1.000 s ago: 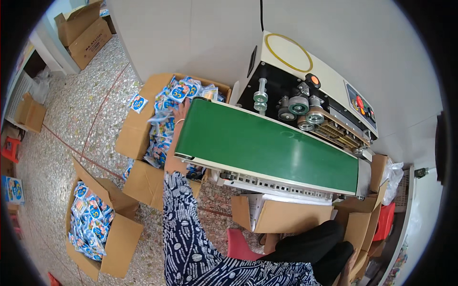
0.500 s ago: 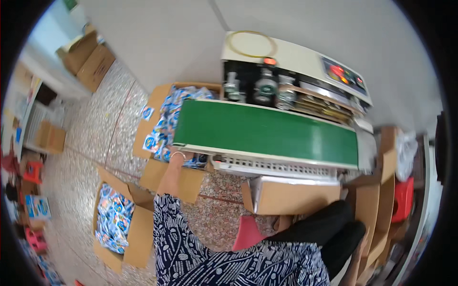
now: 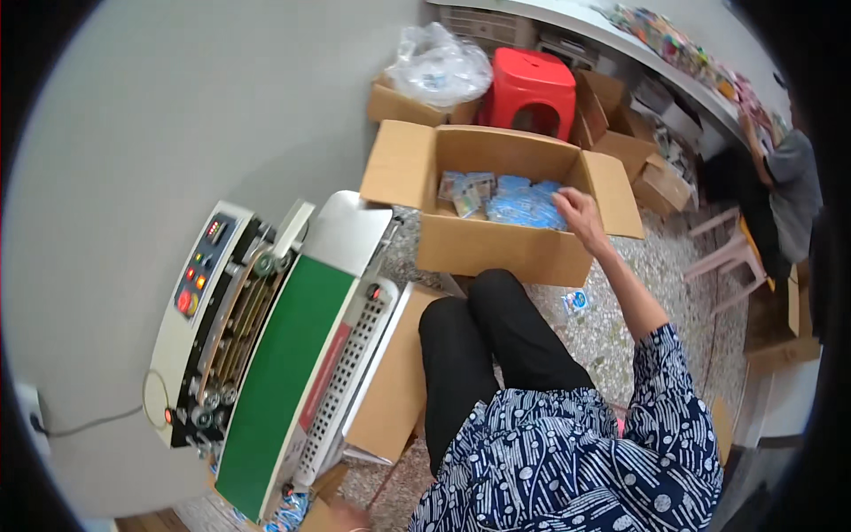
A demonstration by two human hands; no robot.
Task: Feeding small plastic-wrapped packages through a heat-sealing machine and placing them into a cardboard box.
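My right hand (image 3: pixel 578 215) is at the right side of an open cardboard box (image 3: pixel 505 248), above a heap of small flat blue packets (image 3: pixel 525 204). Its fingers are curled together; whether a packet is between them is hidden. Low in the picture, my left hand (image 3: pixel 346 516) is smeared by motion, beside the lower end of a sealing machine's green conveyor belt (image 3: pixel 284 372). More blue packets (image 3: pixel 288 512) lie below that end. What the left fingers do cannot be made out.
The machine's control panel (image 3: pixel 204 262) with lit lights stands along the wall at left. Behind the box are a red stool (image 3: pixel 532 89) and a clear plastic bag (image 3: pixel 439 66). One packet (image 3: pixel 575 301) lies on the floor. Another person (image 3: pixel 789 177) works at the far right.
The view has swung right, from the belt's packet-filled end to the box at the other end. My right hand now shows over that box; my left hand is at the lower edge, blurred.
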